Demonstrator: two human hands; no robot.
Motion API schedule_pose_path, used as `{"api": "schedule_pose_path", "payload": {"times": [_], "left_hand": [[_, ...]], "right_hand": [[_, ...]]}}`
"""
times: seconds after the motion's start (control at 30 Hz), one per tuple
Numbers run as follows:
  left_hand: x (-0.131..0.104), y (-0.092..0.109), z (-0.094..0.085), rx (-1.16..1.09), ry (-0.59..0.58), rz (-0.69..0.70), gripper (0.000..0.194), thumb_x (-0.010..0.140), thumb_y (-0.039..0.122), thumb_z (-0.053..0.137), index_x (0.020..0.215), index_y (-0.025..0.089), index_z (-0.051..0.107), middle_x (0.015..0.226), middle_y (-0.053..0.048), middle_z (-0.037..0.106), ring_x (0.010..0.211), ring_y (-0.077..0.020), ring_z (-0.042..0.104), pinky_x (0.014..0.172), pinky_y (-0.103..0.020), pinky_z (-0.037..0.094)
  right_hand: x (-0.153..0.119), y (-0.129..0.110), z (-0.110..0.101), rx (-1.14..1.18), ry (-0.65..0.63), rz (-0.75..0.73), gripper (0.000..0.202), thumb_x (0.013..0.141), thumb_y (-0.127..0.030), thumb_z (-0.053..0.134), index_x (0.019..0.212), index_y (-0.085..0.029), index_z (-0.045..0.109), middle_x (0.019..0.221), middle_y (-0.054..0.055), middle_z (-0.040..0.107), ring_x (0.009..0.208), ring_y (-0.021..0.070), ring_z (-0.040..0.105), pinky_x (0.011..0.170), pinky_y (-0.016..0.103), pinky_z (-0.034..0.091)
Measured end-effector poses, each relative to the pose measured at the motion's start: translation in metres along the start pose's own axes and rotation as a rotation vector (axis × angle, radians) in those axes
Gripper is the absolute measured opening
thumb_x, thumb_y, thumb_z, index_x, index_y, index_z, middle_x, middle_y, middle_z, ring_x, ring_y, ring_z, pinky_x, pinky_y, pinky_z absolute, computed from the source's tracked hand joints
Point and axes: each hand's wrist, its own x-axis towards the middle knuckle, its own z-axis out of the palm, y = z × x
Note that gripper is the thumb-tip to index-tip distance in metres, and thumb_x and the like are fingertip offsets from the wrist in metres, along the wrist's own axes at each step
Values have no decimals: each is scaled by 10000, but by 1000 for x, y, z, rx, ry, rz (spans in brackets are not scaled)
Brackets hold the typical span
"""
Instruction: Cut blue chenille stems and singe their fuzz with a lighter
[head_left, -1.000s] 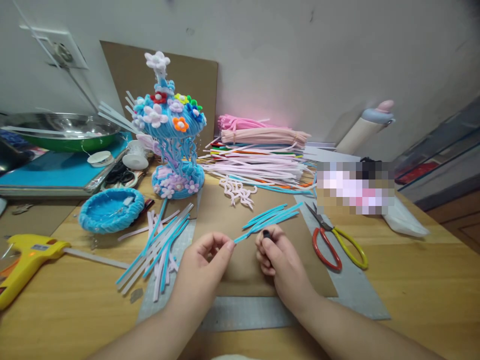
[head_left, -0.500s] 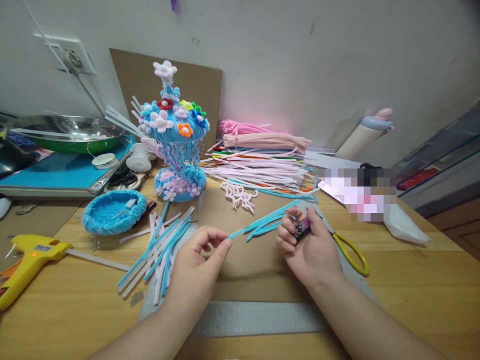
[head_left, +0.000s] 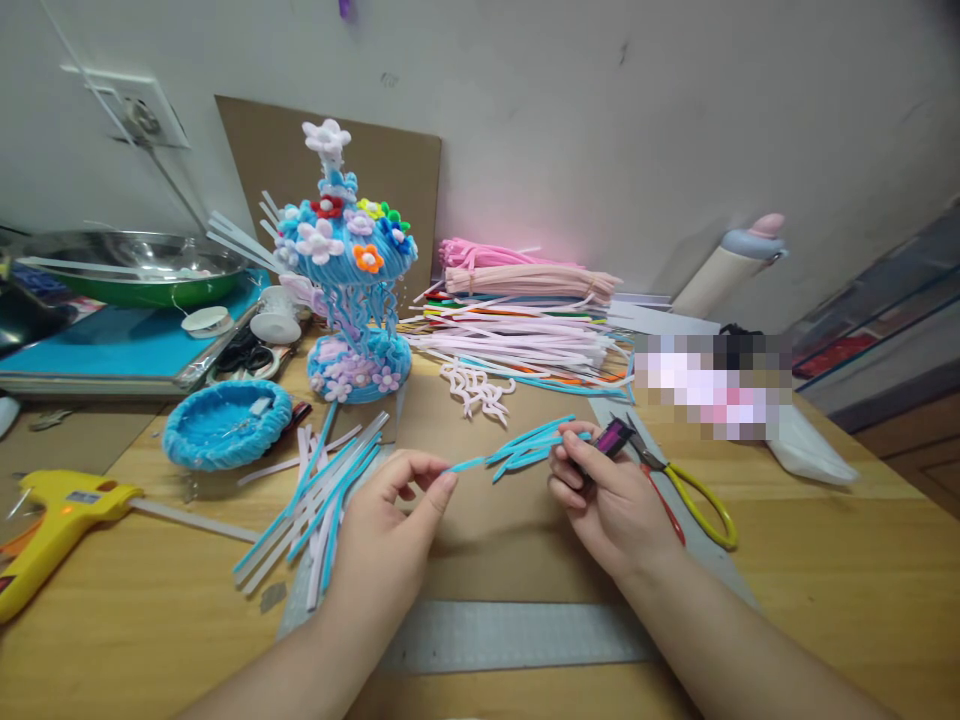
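Note:
My left hand [head_left: 401, 510] pinches a short light-blue pipe cleaner [head_left: 466, 465] between thumb and fingertips, its free end pointing right. My right hand [head_left: 604, 490] is closed around a small black and purple lighter [head_left: 613, 436], whose purple end sticks up past the thumb. Between the hands several cut blue pipe cleaners [head_left: 525, 445] lie on a brown cardboard sheet [head_left: 495, 540]; some reach close to my right fingers. Just right of that hand lie cutting pliers [head_left: 694, 495] with yellow and red handles, partly hidden by the hand.
A flower-covered blue pipe-cleaner model [head_left: 356, 260] stands behind. At left are a blue fuzzy ring dish [head_left: 225, 425], a yellow glue gun [head_left: 67, 520] and loose strips [head_left: 315, 510]. Pipe-cleaner bundles [head_left: 525, 320], twisted white pieces [head_left: 476, 388] and a bottle [head_left: 739, 270] sit farther back.
The lighter has turned in my right hand, so its purple end shows above the thumb. My left hand has shifted slightly left and up, still pinching the blue pipe cleaner.

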Motion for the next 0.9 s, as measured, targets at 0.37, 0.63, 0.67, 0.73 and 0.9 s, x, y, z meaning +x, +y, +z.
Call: {"api": "schedule_pose_path", "payload": {"times": [0.37, 0.63, 0.67, 0.73, 0.9], "left_hand": [[1, 4, -3, 79, -53, -22, 125, 763, 315, 557, 704, 208, 583, 671, 13, 554, 651, -159, 477, 617, -270, 343], [2, 0, -1, -159, -14, -103, 139, 762, 337, 576, 735, 201, 560, 702, 20, 531, 704, -145, 475, 651, -241, 349], [2, 0, -1, -216, -10, -125, 149, 754, 341, 590, 732, 197, 556, 698, 22, 525, 698, -140, 472, 645, -235, 348], [2, 1, 1, -297, -24, -168, 164, 743, 342, 610, 720, 189, 553, 685, 23, 519, 683, -133, 463, 635, -227, 343], [-4, 1, 9, -377, -77, -247, 160, 738, 321, 617, 691, 180, 559, 648, 30, 517, 644, -117, 441, 615, -215, 334]], "right_hand": [[0, -2, 0, 120, 10, 58, 174, 657, -203, 733, 758, -187, 591, 625, -32, 497, 459, 42, 349, 362, 134, 225], [-3, 1, 1, 40, -13, 113, 359, 769, -561, 538, 795, -204, 569, 687, 3, 514, 510, 100, 394, 386, 192, 279], [-6, 6, 1, -31, -21, 133, 387, 774, -580, 520, 773, -195, 565, 672, 1, 501, 514, 100, 388, 394, 194, 287], [-12, 18, 2, -186, -68, 163, 395, 769, -571, 546, 744, -177, 563, 627, -18, 445, 517, 92, 361, 408, 189, 292], [-27, 39, 6, -405, -220, 231, 429, 737, -622, 537, 718, -196, 485, 581, -58, 347, 484, 85, 290, 385, 187, 238]]}}
